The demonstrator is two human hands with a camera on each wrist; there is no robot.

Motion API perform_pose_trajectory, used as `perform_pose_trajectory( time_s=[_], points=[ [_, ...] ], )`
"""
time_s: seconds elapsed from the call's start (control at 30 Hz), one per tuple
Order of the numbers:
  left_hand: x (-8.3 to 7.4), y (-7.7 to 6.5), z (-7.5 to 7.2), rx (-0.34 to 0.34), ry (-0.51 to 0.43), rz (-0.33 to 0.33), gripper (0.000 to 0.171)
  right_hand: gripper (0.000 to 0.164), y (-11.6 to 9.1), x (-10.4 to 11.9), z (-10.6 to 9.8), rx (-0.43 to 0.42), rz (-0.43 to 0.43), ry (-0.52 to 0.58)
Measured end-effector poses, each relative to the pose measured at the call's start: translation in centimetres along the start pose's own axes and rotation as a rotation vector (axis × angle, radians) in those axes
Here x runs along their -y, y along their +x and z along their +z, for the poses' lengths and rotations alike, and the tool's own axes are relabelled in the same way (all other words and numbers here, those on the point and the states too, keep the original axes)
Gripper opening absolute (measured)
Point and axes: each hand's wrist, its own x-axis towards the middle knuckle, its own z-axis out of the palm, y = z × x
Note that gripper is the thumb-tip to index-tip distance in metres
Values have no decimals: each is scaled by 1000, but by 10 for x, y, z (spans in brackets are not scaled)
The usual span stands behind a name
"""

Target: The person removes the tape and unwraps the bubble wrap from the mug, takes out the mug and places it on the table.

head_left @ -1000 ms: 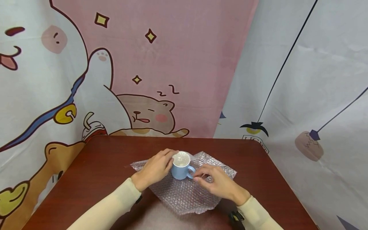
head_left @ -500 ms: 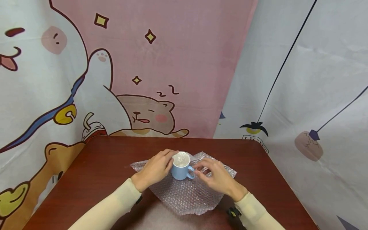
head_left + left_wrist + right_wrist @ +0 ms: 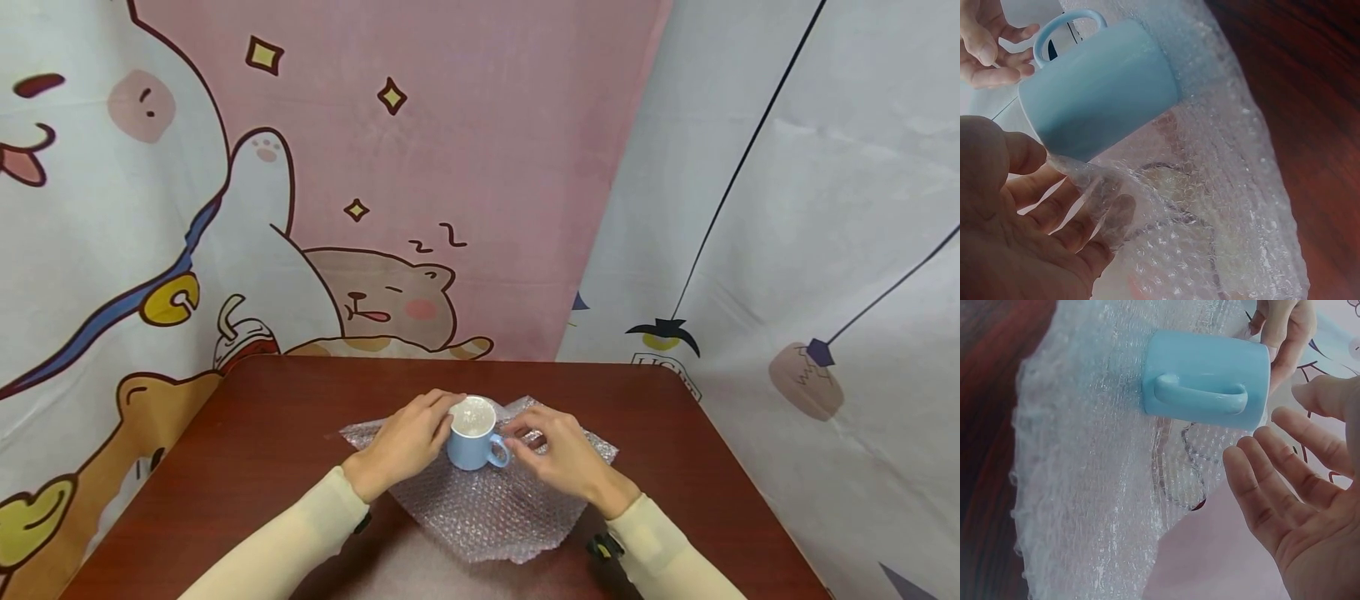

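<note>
A light-blue mug (image 3: 468,452) with a white inside stands upright on a sheet of bubble wrap (image 3: 502,517), its handle toward the right. My left hand (image 3: 408,437) is at the mug's left rim. In the left wrist view its thumb (image 3: 1025,153) lies at the rim and its fingers show through a raised flap of the wrap, which it holds up against the mug. My right hand (image 3: 558,454) is beside the handle, holding nothing; the right wrist view shows its fingers (image 3: 1260,481) spread, fingertips near the mug's rim.
The sheet lies on a dark red-brown wooden table (image 3: 262,450), one corner of it reaching toward the near side. Behind the table hangs a cloth (image 3: 487,167) printed with cartoon animals. A dark device (image 3: 604,547) sits under the right wrist.
My right hand has shifted slightly up and away from me beside the handle, its fingers and thumb now further apart. The left hand and the mug have stayed in place.
</note>
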Motion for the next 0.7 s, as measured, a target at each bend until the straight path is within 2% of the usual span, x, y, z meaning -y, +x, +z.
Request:
perform_pose_trajectory(
  time_s=[0.7],
  points=[
    [0, 0, 0, 3, 16, 1, 42, 20, 10, -3, 5, 33, 19, -17]
  ],
)
